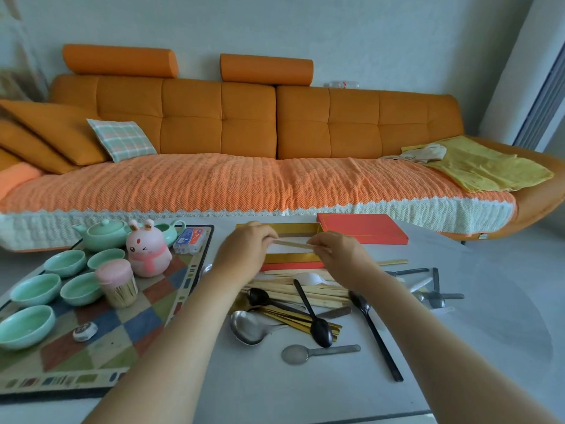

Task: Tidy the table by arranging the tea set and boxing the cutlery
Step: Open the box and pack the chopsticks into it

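Observation:
My left hand (244, 250) and my right hand (339, 258) pinch the two ends of a pale wooden chopstick (293, 244), held level over the open gold-lined red box (290, 261). The box's red lid (363, 229) lies behind it to the right. In front of the box sits a heap of wooden chopsticks (305, 289), black spoons (319, 328), a steel ladle (247, 327) and a grey spoon (295, 354). On the patchwork mat (122, 332) at left stand a mint teapot (102, 235) and several mint cups (36, 289).
A pink rabbit figure (148, 250), a toothpick jar (117, 284) and a card box (189, 240) also sit on the mat. More black and clear cutlery (434, 293) lies at right. An orange sofa (244, 133) runs behind the white table (474, 347).

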The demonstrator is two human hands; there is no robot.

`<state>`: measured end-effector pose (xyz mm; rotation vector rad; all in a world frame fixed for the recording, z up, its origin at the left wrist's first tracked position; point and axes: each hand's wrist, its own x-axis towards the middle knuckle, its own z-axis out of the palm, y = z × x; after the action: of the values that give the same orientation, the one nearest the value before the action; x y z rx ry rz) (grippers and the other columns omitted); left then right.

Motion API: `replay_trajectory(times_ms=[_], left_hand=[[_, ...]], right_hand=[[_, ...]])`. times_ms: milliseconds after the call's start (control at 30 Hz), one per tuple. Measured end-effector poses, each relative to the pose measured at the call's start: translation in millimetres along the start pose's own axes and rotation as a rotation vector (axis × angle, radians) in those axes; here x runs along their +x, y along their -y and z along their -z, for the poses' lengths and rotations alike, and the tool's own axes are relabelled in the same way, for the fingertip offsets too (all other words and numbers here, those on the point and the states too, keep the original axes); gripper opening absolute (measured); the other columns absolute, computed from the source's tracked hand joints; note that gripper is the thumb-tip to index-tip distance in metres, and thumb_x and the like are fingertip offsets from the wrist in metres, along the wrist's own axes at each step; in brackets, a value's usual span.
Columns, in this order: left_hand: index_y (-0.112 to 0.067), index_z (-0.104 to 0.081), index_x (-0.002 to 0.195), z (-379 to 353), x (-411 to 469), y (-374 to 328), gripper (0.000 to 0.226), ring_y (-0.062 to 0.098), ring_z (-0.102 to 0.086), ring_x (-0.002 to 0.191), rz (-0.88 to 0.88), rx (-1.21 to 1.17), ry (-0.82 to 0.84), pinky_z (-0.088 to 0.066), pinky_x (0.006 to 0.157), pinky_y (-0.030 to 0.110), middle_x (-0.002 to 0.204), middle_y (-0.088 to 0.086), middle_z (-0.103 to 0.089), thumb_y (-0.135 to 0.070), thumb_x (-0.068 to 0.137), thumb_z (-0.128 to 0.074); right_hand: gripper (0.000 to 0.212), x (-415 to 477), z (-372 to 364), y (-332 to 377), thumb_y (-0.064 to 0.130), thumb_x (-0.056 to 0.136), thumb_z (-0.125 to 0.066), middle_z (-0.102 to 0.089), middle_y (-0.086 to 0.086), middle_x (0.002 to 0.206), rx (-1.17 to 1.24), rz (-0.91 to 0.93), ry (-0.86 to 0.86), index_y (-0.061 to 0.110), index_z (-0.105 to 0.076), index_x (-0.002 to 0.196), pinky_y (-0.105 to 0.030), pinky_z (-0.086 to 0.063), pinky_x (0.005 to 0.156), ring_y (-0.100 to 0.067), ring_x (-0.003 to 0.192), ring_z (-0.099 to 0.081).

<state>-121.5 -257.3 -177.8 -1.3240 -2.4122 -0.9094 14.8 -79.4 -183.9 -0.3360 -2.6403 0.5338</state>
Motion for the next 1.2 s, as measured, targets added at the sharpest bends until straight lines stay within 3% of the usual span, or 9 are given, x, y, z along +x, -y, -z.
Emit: replay_trajectory(times_ms=[233, 400, 500, 667, 800, 933, 1000, 1100, 1200], left_hand=[[-0.022, -0.072, 0.106, 7.7, -4.4, 32.2, 0.019, 0.021, -0.057, 0.104, 0.098, 0.12, -0.084, -0.05, 0.084, 0.039, 0.106, -0.003, -0.069, -0.02, 0.097, -0.055], [-0.027, -0.061, 0.128, 0.5, -7.5, 30.6, 0.03, 0.021, -0.046, 0.119, 0.074, 0.226, 0.02, -0.036, 0.098, 0.036, 0.127, -0.004, -0.057, -0.023, 0.099, -0.052], [-0.026, -0.054, 0.135, -6.5, -8.0, 26.5, 0.036, 0.019, -0.043, 0.126, 0.035, 0.194, 0.113, -0.033, 0.104, 0.037, 0.135, -0.004, -0.053, -0.027, 0.1, -0.049], [-0.024, -0.043, 0.145, -16.9, -7.4, 22.9, 0.046, 0.019, -0.037, 0.136, 0.009, 0.184, 0.279, -0.027, 0.113, 0.039, 0.147, -0.004, -0.046, -0.037, 0.101, -0.045], [-0.025, -0.041, 0.147, -22.4, -5.1, 21.0, 0.049, 0.019, -0.042, 0.133, 0.007, 0.244, 0.353, -0.02, 0.115, 0.04, 0.146, -0.004, -0.049, -0.044, 0.101, -0.041], [-0.026, -0.041, 0.146, -23.2, -3.8, 18.7, 0.048, 0.02, -0.046, 0.129, 0.03, 0.263, 0.374, -0.02, 0.115, 0.041, 0.142, -0.003, -0.053, -0.045, 0.101, -0.039], [-0.026, -0.04, 0.147, -22.9, -4.4, 18.0, 0.05, 0.021, -0.044, 0.131, 0.027, 0.266, 0.379, -0.02, 0.116, 0.042, 0.144, -0.003, -0.051, -0.045, 0.101, -0.04], [-0.024, -0.038, 0.148, -22.7, -5.9, 13.8, 0.051, 0.02, -0.033, 0.138, 0.008, 0.233, 0.337, -0.022, 0.116, 0.04, 0.15, -0.003, -0.042, -0.042, 0.101, -0.044], [-0.024, -0.049, 0.139, -22.3, -6.1, 5.0, 0.041, 0.019, -0.037, 0.128, -0.085, 0.227, 0.171, -0.028, 0.107, 0.035, 0.135, -0.004, -0.047, -0.034, 0.098, -0.051]], right_hand=[[0.029, 16.7, -14.1, -7.3, 0.002, 0.096, -0.051, -0.068, -0.004, 0.108, -0.073, 0.045, -0.126, 0.013, -0.072, 0.113, -0.034, -0.048, 0.087, -0.024, 0.1, -0.059], [0.031, 31.0, -29.9, -4.1, 0.004, 0.098, -0.049, -0.067, -0.002, 0.11, -0.068, 0.004, -0.048, 0.016, -0.073, 0.114, -0.028, -0.046, 0.088, -0.022, 0.104, -0.059], [0.033, 39.6, -34.9, -4.7, 0.006, 0.098, -0.048, -0.068, 0.001, 0.114, -0.099, -0.064, -0.048, 0.022, -0.072, 0.113, -0.038, -0.046, 0.095, -0.022, 0.107, -0.059], [0.034, 45.2, -33.3, -11.8, 0.013, 0.1, -0.044, -0.065, 0.008, 0.12, -0.213, -0.197, -0.018, 0.032, -0.069, 0.112, -0.04, -0.032, 0.098, -0.018, 0.11, -0.055], [0.036, 39.8, -30.4, -7.1, 0.018, 0.099, -0.039, -0.065, 0.007, 0.126, -0.161, -0.177, 0.049, 0.03, -0.068, 0.117, -0.04, -0.032, 0.105, -0.019, 0.113, -0.057], [0.038, 27.1, -23.9, 4.0, 0.023, 0.097, -0.036, -0.069, 0.004, 0.118, -0.108, -0.099, 0.187, 0.027, -0.067, 0.121, -0.041, -0.037, 0.107, -0.012, 0.096, -0.059], [0.038, 22.4, -21.6, 4.8, 0.025, 0.098, -0.038, -0.068, 0.002, 0.121, -0.135, -0.073, 0.217, 0.026, -0.065, 0.125, -0.038, -0.036, 0.107, -0.013, 0.1, -0.059], [0.036, 19.0, -22.2, -2.6, 0.019, 0.094, -0.046, -0.061, 0.004, 0.131, -0.14, -0.012, 0.107, 0.025, -0.065, 0.123, -0.041, -0.033, 0.109, -0.017, 0.123, -0.052], [0.028, 16.4, -12.8, -7.7, 0.008, 0.086, -0.054, -0.065, 0.003, 0.105, -0.16, 0.055, -0.095, 0.023, -0.073, 0.1, -0.043, -0.046, 0.09, -0.023, 0.1, -0.057]])
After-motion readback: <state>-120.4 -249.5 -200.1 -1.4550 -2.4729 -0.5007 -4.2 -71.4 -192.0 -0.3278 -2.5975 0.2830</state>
